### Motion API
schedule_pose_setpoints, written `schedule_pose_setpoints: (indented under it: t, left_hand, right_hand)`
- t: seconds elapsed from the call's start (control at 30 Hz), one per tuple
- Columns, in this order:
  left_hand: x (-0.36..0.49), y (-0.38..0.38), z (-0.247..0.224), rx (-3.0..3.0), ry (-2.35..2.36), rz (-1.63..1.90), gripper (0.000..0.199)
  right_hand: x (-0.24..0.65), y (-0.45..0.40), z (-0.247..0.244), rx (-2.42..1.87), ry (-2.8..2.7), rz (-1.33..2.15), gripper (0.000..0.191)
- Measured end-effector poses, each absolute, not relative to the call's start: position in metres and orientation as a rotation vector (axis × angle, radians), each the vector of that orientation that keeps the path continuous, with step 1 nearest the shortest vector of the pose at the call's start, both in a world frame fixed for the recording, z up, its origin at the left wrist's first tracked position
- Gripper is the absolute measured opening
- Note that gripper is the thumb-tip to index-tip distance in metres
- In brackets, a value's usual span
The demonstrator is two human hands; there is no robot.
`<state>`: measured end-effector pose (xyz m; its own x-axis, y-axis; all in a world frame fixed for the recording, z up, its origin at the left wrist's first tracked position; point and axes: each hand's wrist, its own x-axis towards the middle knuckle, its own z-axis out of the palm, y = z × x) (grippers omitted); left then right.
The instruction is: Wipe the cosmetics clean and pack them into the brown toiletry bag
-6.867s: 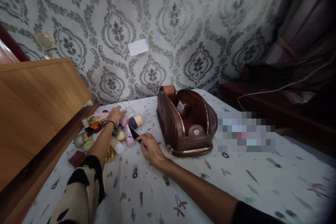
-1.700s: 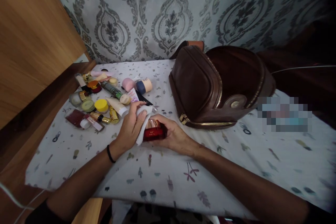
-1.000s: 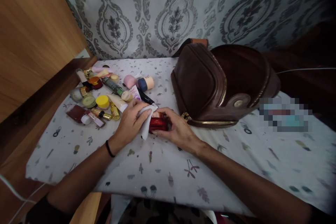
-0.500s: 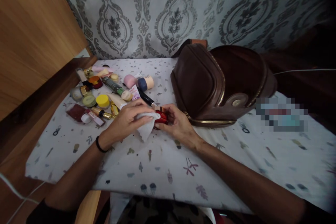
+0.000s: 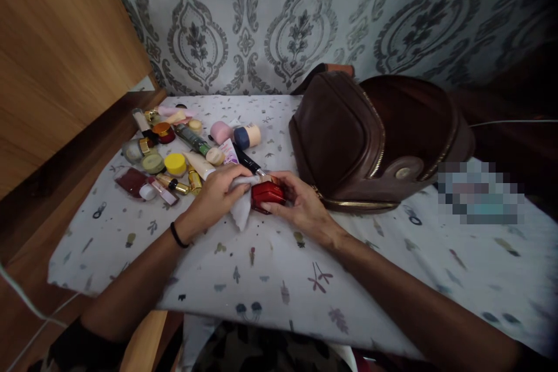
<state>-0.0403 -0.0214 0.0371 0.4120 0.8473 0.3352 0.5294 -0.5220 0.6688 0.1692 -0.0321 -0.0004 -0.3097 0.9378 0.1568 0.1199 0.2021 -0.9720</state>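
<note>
My right hand (image 5: 303, 203) is closed around the right end of a shiny red bottle (image 5: 267, 195), its thumb along the near side. Against the bottle's left side, my left hand (image 5: 222, 195) pinches a white wipe (image 5: 241, 213), one corner of which hangs down toward the table. A black-handled makeup brush (image 5: 248, 161) lies just behind the hands, its bristle end partly hidden. Close to my left fingers are a cream tube (image 5: 199, 164) and a small gold bottle (image 5: 194, 181).
A brown leather bag (image 5: 333, 133) stands unzipped at the right. Several cosmetics, among them a yellow jar (image 5: 175, 164) and a dark red pouch (image 5: 131, 182), lie at the left on the patterned tablecloth (image 5: 279, 279). A blurred-out patch covers something at far right.
My left hand has drawn the wipe back from the red bottle's face, so more of the bottle shows. The whole view has shifted slightly; the right hand still holds the bottle.
</note>
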Motion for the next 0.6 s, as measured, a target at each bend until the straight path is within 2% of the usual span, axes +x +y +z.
schedule_pose_setpoints:
  t: [0.33,0.6]
  left_hand:
    - [-0.046,-0.021,0.040,1.895,0.995,0.880,0.017]
    - [-0.053,-0.018,0.044,1.934,0.883,0.787,0.016]
  right_hand:
    - [0.167,-0.032,-0.004,-1.022,-1.489,1.195,0.048]
    - [0.167,-0.035,0.000,-1.079,-1.557,1.092,0.044]
